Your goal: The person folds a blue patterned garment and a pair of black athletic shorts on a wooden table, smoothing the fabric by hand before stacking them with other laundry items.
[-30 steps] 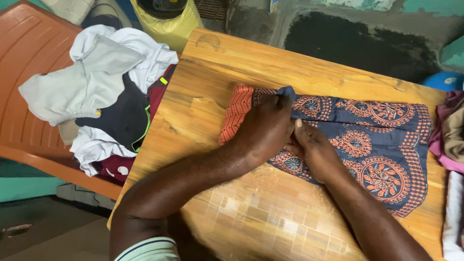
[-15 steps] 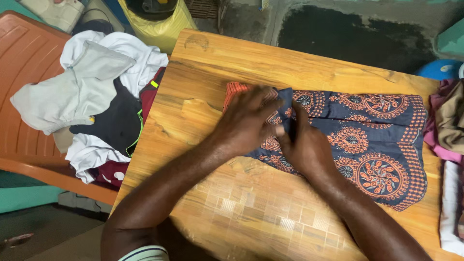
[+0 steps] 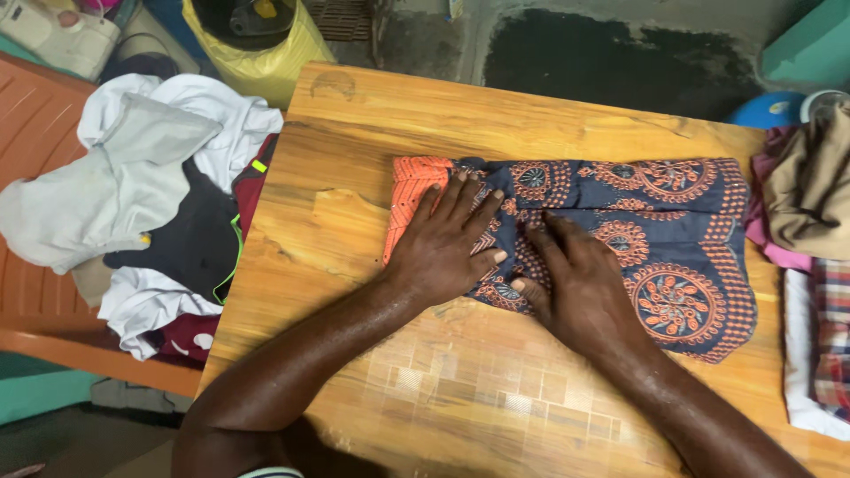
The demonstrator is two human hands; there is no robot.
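A navy cloth with orange round patterns (image 3: 655,221) lies folded lengthwise on the wooden table (image 3: 478,115); its left end is an orange patterned band. My left hand (image 3: 447,243) lies flat on that left end, fingers spread. My right hand (image 3: 580,283) presses flat on the cloth just to the right, fingers pointing away from me. Neither hand grips anything.
An orange plastic chair (image 3: 35,124) at the left carries a heap of white, grey, black and maroon clothes (image 3: 150,177). More clothes, brown, pink and checked (image 3: 810,221), are piled at the table's right edge. A yellow container (image 3: 257,40) stands behind the table.
Both hands were pinching and turning over a navy corner of the cloth near its left end. They have let go and now lie flat on the fold.
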